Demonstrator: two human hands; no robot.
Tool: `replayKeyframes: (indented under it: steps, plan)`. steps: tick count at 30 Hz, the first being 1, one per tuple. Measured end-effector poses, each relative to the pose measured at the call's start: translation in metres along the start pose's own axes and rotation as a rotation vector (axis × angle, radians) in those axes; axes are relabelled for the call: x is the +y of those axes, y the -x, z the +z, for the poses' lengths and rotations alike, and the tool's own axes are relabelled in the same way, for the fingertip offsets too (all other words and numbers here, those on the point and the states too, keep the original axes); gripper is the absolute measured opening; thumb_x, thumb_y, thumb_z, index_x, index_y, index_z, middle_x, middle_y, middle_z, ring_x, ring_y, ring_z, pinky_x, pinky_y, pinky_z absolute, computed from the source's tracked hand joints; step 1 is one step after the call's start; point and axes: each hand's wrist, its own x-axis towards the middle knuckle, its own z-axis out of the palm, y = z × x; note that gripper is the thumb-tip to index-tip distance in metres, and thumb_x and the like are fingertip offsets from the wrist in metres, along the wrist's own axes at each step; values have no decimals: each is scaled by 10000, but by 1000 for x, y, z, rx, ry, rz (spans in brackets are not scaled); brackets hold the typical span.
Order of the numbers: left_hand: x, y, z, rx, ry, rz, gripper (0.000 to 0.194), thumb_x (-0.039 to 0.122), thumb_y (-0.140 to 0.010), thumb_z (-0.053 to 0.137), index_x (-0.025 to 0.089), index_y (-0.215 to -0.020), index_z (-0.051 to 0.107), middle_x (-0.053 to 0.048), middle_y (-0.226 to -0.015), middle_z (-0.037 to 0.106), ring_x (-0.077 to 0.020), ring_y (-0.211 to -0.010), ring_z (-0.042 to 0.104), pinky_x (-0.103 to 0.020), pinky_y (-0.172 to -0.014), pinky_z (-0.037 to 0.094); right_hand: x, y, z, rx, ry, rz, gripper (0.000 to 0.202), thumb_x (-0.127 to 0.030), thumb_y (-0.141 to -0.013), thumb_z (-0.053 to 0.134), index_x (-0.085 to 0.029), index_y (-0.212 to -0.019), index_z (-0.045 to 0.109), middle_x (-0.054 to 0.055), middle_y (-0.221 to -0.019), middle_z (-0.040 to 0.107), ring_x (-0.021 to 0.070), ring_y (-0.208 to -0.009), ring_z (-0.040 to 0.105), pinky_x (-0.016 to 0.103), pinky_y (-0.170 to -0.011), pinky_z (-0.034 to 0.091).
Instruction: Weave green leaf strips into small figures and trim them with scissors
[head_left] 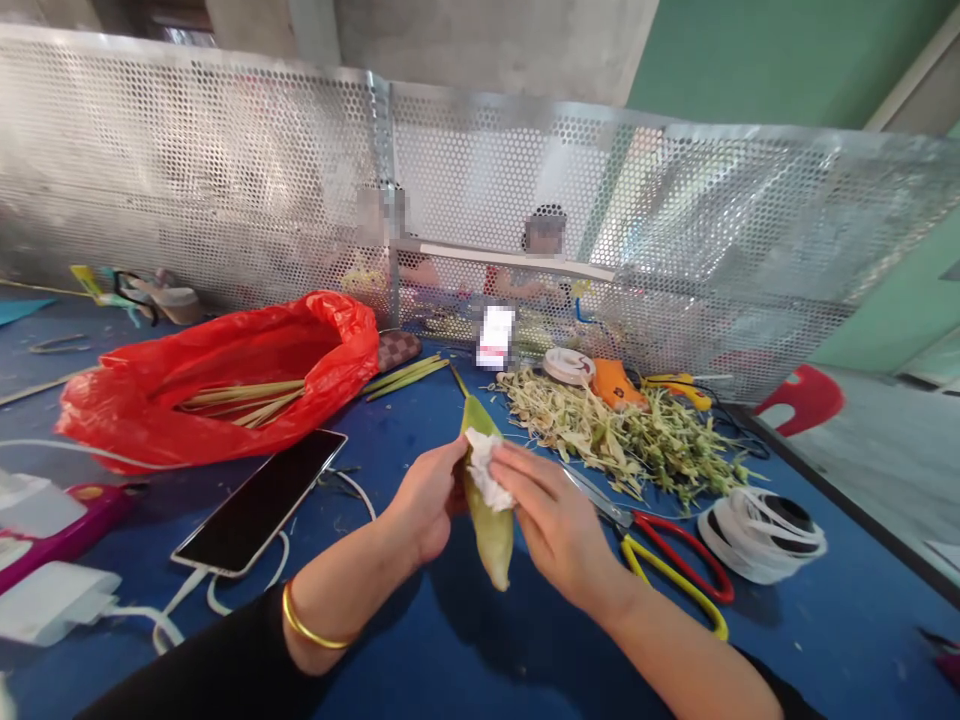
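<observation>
My left hand (427,493) grips a long, pale green leaf (491,540) by its left edge, with the thumb near the top. The leaf tapers at both ends, and a thin stem points away from me. With its fingers closed, my right hand (555,515) presses a crumpled white tissue (486,470) against the leaf's upper face. Just right of that hand lie scissors (679,545) with red and yellow handles. The fingers of my left hand behind the leaf are partly hidden.
A red plastic bag (225,370) holds green stalks; more stalks (409,378) lie beside it. A phone (259,505) with a white cable is on the left. Plant scraps (622,430) and a white ribbon roll (761,535) lie right. A perforated screen (480,160) stands behind, with people beyond.
</observation>
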Motion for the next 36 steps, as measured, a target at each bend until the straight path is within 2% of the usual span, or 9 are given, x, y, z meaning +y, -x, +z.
replayKeyframes:
  steps: [9,14,17,20,22,25,28,33,36]
  plan:
    - [32,-25,-15,139,135,50,204,194,-915,413,128,-839,590,-20,-655,647,-122,-515,603,-229,-516,486,-19,2,12,-421,-245,-171,265,-33,-840,416,-163,-956,616,74,-932,701,170,-1024,606,309,-919,442]
    - [36,-24,-17,151,139,172,187,239,-903,459,141,-861,612,-23,-703,670,-116,-526,606,-209,-477,463,-20,0,-6,-610,-479,115,196,-109,-851,465,-174,-735,610,-15,-651,631,117,-630,598,191,-583,460]
    - [25,-17,-12,90,62,172,211,259,-884,488,121,-841,642,-56,-710,677,-132,-510,603,-225,-451,458,-10,-3,-20,-238,-467,337,240,-171,-908,396,-174,-809,616,-11,-662,607,111,-578,561,188,-506,434]
    - [14,-9,-7,17,-28,152,222,290,-869,509,127,-842,656,-56,-721,674,-136,-539,613,-223,-470,470,-4,-5,-22,191,-167,339,224,-172,-899,423,-177,-1001,622,57,-897,645,169,-809,611,279,-728,498]
    - [8,-5,-4,-33,-44,127,217,299,-859,522,132,-830,657,-45,-699,664,-133,-546,609,-224,-490,476,-5,-5,-16,161,-22,185,313,-136,-876,445,-190,-1148,590,93,-1103,622,209,-1011,585,345,-882,478]
    - [1,-3,-2,-71,-13,72,191,296,-846,541,142,-810,647,-22,-653,643,-118,-510,573,-226,-502,472,-8,-3,-3,-76,48,-54,412,-103,-866,432,-191,-1255,535,97,-1297,538,235,-1223,459,398,-997,431]
    - [0,-2,-1,-85,-16,69,178,272,-844,539,140,-805,654,-25,-651,653,-121,-517,576,-233,-520,474,2,2,7,-106,76,-86,418,-62,-871,371,-166,-1234,551,101,-1307,538,217,-1260,425,393,-1019,423]
    - [5,1,-2,-125,-83,195,209,313,-822,573,140,-786,685,-49,-695,694,-133,-548,605,-221,-514,449,33,5,9,-28,74,433,323,-112,-858,384,-135,-1043,648,136,-1020,675,251,-933,627,422,-828,508]
    - [5,2,-3,-139,-82,251,222,353,-785,618,144,-787,693,-49,-698,699,-131,-555,603,-221,-539,448,29,-1,4,19,-388,764,266,-278,-887,438,-143,-945,660,85,-848,687,228,-787,633,388,-743,516]
